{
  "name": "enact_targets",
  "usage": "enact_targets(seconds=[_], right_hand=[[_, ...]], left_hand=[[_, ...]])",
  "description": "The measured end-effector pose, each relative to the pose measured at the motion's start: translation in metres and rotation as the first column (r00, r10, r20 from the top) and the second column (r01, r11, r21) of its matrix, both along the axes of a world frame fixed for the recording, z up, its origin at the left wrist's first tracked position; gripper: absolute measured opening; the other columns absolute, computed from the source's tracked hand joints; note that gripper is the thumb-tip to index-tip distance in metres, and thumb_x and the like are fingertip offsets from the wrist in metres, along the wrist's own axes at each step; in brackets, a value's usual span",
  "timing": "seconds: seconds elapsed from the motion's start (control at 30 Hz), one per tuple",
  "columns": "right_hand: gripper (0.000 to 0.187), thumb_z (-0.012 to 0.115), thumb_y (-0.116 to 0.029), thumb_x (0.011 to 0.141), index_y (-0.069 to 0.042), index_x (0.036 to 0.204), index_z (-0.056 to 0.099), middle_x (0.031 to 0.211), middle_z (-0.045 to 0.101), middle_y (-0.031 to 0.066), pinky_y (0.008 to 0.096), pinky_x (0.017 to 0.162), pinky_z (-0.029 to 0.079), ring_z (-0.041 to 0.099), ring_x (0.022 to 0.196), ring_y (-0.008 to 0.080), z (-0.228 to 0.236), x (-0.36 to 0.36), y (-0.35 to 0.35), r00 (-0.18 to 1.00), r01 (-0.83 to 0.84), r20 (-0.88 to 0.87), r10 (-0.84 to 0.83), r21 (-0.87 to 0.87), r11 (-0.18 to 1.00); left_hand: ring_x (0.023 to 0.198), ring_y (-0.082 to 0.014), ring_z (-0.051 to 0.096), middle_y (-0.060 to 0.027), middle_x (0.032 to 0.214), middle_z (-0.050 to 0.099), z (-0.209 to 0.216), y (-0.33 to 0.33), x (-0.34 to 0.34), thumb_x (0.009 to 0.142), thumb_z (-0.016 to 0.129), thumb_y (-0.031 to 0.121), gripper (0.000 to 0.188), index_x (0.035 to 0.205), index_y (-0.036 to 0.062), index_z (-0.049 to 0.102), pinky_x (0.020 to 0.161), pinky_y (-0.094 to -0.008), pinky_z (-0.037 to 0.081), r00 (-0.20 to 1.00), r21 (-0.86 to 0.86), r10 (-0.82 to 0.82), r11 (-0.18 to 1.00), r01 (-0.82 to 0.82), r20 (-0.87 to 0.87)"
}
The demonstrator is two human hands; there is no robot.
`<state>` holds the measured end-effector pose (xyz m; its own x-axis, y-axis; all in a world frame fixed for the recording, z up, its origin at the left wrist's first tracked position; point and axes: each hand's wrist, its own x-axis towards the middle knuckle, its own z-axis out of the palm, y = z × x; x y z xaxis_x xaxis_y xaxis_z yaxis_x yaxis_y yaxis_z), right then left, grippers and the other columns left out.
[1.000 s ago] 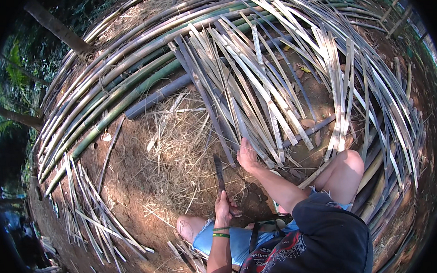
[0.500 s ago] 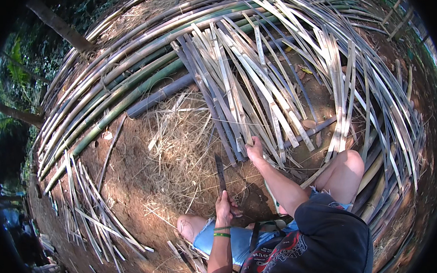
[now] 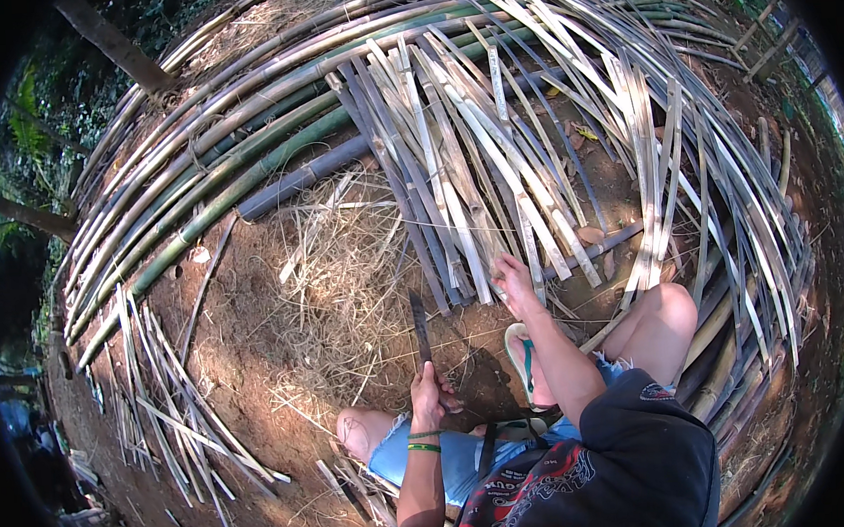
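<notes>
In my left hand (image 3: pixel 431 394) is the handle of a long knife with a dark blade (image 3: pixel 419 323), which points away from me over the dirt. Green bands circle that wrist. My right hand (image 3: pixel 517 285) is closed at the near end of a pale bamboo strip (image 3: pixel 482 224); the fingers partly cover the strip's end. Many split bamboo strips (image 3: pixel 427 173), pale and grey, lie side by side just beyond that hand. Their far ends rest across a row of whole bamboo poles (image 3: pixel 273 157).
Dry shavings (image 3: pixel 323 278) cover the ground left of the knife. More thin strips (image 3: pixel 186 409) lie at the far left. Along the right side, a pile of long strips (image 3: pixel 759 236) rests over poles. My bent knees and a sandal (image 3: pixel 524 358) are close below my hands.
My right hand has shifted a little to the right, and the strip end by it has moved too. More of the sandal shows. My left hand with the knife stays nearly in place.
</notes>
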<state>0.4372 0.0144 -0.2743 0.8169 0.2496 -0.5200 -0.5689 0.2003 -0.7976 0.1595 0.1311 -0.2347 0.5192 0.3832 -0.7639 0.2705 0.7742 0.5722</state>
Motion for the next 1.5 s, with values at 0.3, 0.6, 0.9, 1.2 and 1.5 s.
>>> enact_targets(seconds=[0.3,0.6,0.9,1.2,1.5], right_hand=[[0.041,0.059,-0.015,0.095,-0.002,0.133,0.053,0.111,0.063,0.0084,0.0351,0.081,0.052,0.061,0.090,0.0192,-0.002,0.006,-0.011,0.999,0.014,-0.048,-0.014,-0.011,1.000],[0.029,0.051,-0.013,0.100,-0.001,0.126,0.057,0.117,0.067,0.0130,0.0334,0.087,0.051,0.066,0.099,0.0202,0.024,0.004,-0.004,0.986,-0.160,-0.019,0.166,0.187,0.969],[0.032,0.055,-0.018,0.100,0.000,0.126,0.059,0.117,0.068,0.0132,0.0322,0.085,0.052,0.066,0.097,0.0187,0.054,-0.012,0.017,0.967,-0.235,0.146,0.210,0.177,0.956],[0.037,0.055,-0.017,0.100,0.005,0.130,0.057,0.117,0.067,0.0149,0.0325,0.090,0.052,0.066,0.098,0.0189,0.109,-0.092,0.024,0.944,-0.250,0.253,0.211,0.131,0.959],[0.035,0.054,-0.010,0.100,0.007,0.130,0.054,0.119,0.066,0.0125,0.0261,0.092,0.048,0.063,0.102,0.0134,0.149,-0.193,0.007,0.890,-0.445,0.188,0.415,0.162,0.881]], left_hand=[[0.052,-0.0139,0.051,-0.0014,0.063,0.050,0.006,0.004,0.000,0.100,0.056,0.034,0.029,0.085,0.0096,0.051,0.047,-0.0301,0.048,0.999,-0.048,0.049,0.998,-0.050,-0.023],[0.051,-0.0143,0.051,-0.0021,0.064,0.051,-0.002,0.015,-0.005,0.099,0.058,0.032,0.027,0.086,0.0091,0.052,0.046,-0.0310,0.048,0.997,-0.085,0.068,0.994,-0.069,-0.020],[0.052,-0.0148,0.051,-0.0023,0.064,0.051,-0.003,0.014,-0.007,0.099,0.058,0.031,0.028,0.085,0.0090,0.051,0.046,-0.0308,0.048,0.998,-0.063,0.057,0.996,-0.059,-0.037],[0.052,-0.0138,0.052,-0.0024,0.065,0.052,-0.002,0.009,-0.006,0.099,0.059,0.031,0.028,0.084,0.0088,0.051,0.045,-0.0308,0.048,0.994,-0.020,0.087,0.996,-0.088,-0.060],[0.057,-0.0143,0.054,-0.0063,0.077,0.057,0.016,-0.004,-0.001,0.100,0.056,0.031,0.028,0.109,0.0056,0.049,0.049,-0.0296,0.049,0.958,0.081,0.267,0.958,-0.276,0.104]])
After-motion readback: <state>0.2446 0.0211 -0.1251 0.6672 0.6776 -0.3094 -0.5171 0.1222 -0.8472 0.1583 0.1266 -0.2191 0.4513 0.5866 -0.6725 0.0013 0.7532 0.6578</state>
